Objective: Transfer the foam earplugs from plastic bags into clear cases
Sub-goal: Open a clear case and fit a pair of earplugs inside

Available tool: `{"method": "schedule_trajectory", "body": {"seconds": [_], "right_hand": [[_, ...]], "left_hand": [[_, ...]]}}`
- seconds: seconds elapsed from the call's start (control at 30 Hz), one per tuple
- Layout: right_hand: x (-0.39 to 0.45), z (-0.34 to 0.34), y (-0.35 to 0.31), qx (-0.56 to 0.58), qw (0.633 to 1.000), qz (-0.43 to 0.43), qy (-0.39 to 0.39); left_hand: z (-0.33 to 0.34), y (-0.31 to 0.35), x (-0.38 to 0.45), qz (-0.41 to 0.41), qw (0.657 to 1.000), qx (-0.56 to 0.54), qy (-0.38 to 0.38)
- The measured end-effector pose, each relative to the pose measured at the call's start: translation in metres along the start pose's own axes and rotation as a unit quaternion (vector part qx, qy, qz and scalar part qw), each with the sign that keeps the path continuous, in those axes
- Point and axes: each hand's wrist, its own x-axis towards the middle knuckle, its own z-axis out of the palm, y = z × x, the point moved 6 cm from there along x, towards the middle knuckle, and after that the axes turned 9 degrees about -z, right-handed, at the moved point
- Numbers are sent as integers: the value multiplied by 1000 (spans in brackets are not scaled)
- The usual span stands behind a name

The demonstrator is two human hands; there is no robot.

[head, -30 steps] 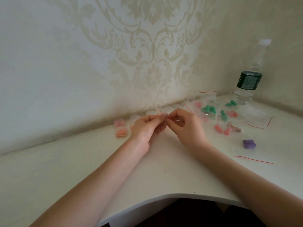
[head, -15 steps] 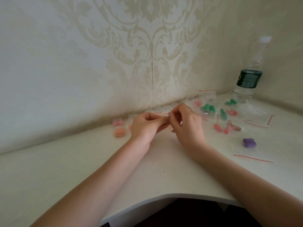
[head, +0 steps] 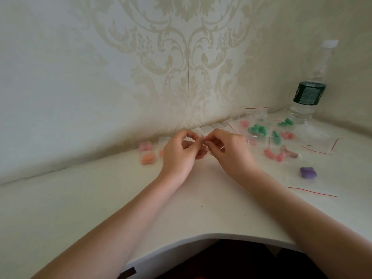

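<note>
The white desk (head: 100, 198) is filling the lower part of the view, curving into a corner of patterned wallpaper. At about two o'clock from the hands, a water bottle (head: 308, 97) is standing against the wall. Between it and the hands, at roughly three o'clock, a scatter of plastic bags (head: 261, 133) is lying flat, holding green, pink and purple earplugs (head: 257, 130). A row of clear cases (head: 203, 130) is lining the wall at twelve o'clock, and at nine o'clock two filled cases (head: 148, 153) are sitting side by side, one pink, one orange.

The left hand (head: 179, 156) and right hand (head: 229, 150) are meeting at the centre, fingertips together, both pinching one small bag (head: 203, 138) by its red-striped top edge. What is inside the bag is too small to tell.

Compared with a second ago, the hands are sitting slightly higher and closer to the wall, and the fingers are curling more tightly on the bag's mouth; nothing else on the desk is shifting. That suggests the person is working the seal apart, so the earplugs are likely not yet out and the next case is waiting to be filled.
</note>
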Motion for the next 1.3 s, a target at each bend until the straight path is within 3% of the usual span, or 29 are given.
{"method": "schedule_trajectory", "body": {"seconds": [0.3,0.43,0.57,0.63,0.8,0.93,1.1,1.13,1.2,1.27,1.3], "right_hand": [[-5,8,1,30,998,48,-4],[-6,11,-3,28,997,67,3],[-3,-2,13,79,984,142,79],[-2,-4,18,77,984,150,63],[-3,-2,15,76,992,93,45],[0,2,8,-36,999,-29,3],[1,9,19,-91,995,13,-36],[2,8,21,-68,997,37,-26],[2,3,28,83,989,124,19],[0,0,36,268,939,208,57],[-1,1,38,334,910,238,59]], "left_hand": [[11,10,-9,72,984,164,-20],[9,14,-5,86,980,177,-10],[11,14,-10,118,972,200,-16],[17,12,-15,115,974,192,-38],[11,10,-10,90,983,162,-11],[6,10,-8,78,989,125,5],[16,12,-15,117,982,142,-47],[14,13,-14,116,984,132,-36],[2,15,-9,112,988,102,38],[-12,14,-1,82,990,61,102],[-14,10,4,41,994,30,95]]}}
